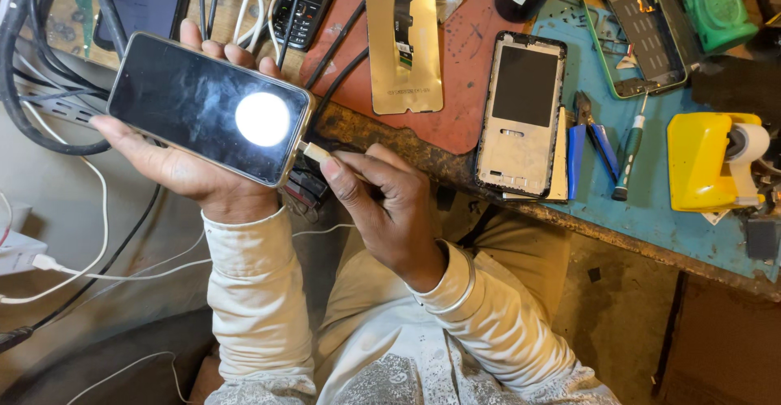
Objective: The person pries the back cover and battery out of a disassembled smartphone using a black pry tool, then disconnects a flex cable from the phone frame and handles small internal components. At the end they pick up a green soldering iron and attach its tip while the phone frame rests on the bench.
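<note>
A smartphone (pixel 207 106) is shown held above the lap, off the near edge of the table (pixel 651 210), with its dark glass screen facing up and a bright round reflection of light on it. The left hand (pixel 175 165) is cupped beneath it; the fingertips are curled over the far long edge and the thumb lies along the near one, so the grip is closed around the phone's body. The long axis of the phone runs from upper left to lower right, and its lower short end points toward the right hand (pixel 382 202). There a cable plug (pixel 316 153) is pinched between the thumb and forefinger of the right hand, its tip touching the middle of that short end.

One phone is held. On the table are counted one bare phone frame (pixel 521 116), one gold back panel (pixel 403 43), one keypad handset (pixel 305 2), one pair of blue-handled pliers (pixel 590 132), one green-handled screwdriver (pixel 628 157) and one yellow tape dispenser (pixel 712 161).
</note>
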{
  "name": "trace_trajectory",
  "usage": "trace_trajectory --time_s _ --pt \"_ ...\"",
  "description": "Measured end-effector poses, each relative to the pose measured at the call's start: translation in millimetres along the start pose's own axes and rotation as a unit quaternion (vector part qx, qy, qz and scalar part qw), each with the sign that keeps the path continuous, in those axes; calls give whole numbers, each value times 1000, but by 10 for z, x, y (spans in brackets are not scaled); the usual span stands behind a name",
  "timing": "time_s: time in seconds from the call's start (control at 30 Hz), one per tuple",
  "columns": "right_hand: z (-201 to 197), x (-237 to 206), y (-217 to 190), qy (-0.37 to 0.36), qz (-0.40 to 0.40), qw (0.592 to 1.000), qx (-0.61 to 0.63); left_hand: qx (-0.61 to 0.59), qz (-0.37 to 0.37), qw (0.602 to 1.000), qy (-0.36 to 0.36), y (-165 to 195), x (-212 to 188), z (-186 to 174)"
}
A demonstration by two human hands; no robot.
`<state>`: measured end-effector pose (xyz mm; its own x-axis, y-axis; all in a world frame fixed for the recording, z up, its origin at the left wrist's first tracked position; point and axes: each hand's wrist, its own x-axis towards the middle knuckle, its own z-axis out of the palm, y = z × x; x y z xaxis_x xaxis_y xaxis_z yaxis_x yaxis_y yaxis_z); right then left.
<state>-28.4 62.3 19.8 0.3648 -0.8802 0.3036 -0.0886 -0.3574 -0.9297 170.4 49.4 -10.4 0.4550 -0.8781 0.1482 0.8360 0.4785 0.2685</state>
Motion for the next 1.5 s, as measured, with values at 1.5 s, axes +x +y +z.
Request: trace_trajectory --time_s 1.5 --pt "-335 -617 372 -157 102 981 56 875 -32 464 -136 860 1159 382"
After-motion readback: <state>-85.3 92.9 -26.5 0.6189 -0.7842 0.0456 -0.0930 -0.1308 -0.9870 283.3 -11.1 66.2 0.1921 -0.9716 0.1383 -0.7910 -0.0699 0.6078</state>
